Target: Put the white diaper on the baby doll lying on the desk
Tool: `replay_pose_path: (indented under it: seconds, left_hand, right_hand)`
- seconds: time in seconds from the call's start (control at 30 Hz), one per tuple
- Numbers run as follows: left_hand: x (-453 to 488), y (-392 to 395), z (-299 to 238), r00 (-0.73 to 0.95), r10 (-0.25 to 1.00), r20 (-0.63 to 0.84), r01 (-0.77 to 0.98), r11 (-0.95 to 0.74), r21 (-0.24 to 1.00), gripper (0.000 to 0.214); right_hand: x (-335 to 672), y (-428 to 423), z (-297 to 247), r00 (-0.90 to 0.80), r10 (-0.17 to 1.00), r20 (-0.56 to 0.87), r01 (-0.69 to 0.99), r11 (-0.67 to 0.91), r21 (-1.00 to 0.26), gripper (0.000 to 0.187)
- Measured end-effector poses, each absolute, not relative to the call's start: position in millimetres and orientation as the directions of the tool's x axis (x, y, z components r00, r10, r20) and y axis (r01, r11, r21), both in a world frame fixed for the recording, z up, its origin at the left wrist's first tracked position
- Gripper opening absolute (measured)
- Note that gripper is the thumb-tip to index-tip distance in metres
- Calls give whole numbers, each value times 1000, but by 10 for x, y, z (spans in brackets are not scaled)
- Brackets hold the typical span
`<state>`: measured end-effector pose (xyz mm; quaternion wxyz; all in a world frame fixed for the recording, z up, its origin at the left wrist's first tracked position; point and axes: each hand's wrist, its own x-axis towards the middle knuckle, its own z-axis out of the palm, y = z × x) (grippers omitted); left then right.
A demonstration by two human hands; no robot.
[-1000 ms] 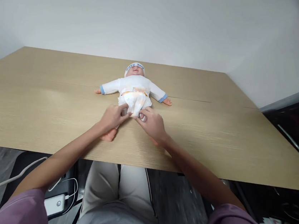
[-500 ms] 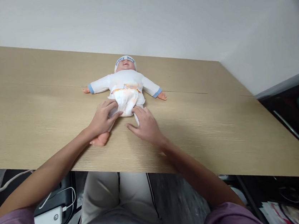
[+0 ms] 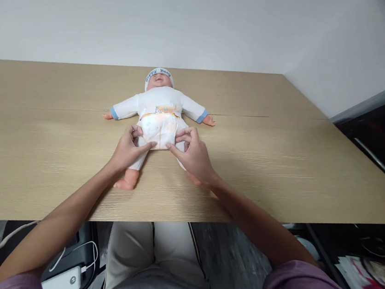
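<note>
A baby doll (image 3: 159, 97) in a white top with blue cuffs and a lettered white cap lies on its back, head toward the wall. Around its hips is a white diaper (image 3: 159, 129) with an orange-patterned waistband. My left hand (image 3: 128, 146) is at the diaper's left leg edge, its thumb on the lower corner and its fingers curled by the side. On the other side, my right hand (image 3: 194, 152) has its thumb at the diaper's lower right edge, with bent fingers over the doll's leg. Part of each doll leg is hidden by my hands.
The doll rests on a wooden table (image 3: 58, 155) with a thin seam across it. A pale wall (image 3: 179, 25) stands behind. Below the front edge, a white power bank (image 3: 62, 285) with a cable lies at left; papers (image 3: 358, 274) are at lower right.
My right hand has shifted slightly and its fingers have curled in, with the thumb now at the diaper. The diaper's lower front looks flatter and wider, and the doll's right-side foot now shows.
</note>
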<state>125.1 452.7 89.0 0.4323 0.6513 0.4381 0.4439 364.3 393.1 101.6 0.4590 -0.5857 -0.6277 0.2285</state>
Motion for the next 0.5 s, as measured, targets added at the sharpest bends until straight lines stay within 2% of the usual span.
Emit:
replay_pose_path:
  seconds: [0.1, 0.2, 0.3, 0.4, 0.5]
  left_hand:
    - [1254, 4493, 905, 181, 964, 195, 167, -225, 960, 63]
    - [1239, 4429, 1002, 174, 964, 203, 322, -250, 913, 59]
    - [1221, 4392, 1088, 216, 948, 235, 436, -309, 845, 46]
    - [1217, 4417, 1082, 253, 938, 238, 433, -330, 839, 40]
    - [1223, 4460, 1019, 218, 956, 195, 376, -267, 887, 47]
  right_hand:
    - [3680, 3915, 1058, 103, 954, 283, 562, 179, -807, 39]
    - [3690, 3904, 1076, 72, 953, 294, 622, 188, -760, 34]
    - [3677, 3900, 1072, 22, 949, 316, 683, 216, -697, 25]
    - [3663, 3914, 1054, -12, 948, 318, 702, 235, -672, 21]
    - [3658, 3945, 1028, -19, 947, 321, 690, 245, -681, 25]
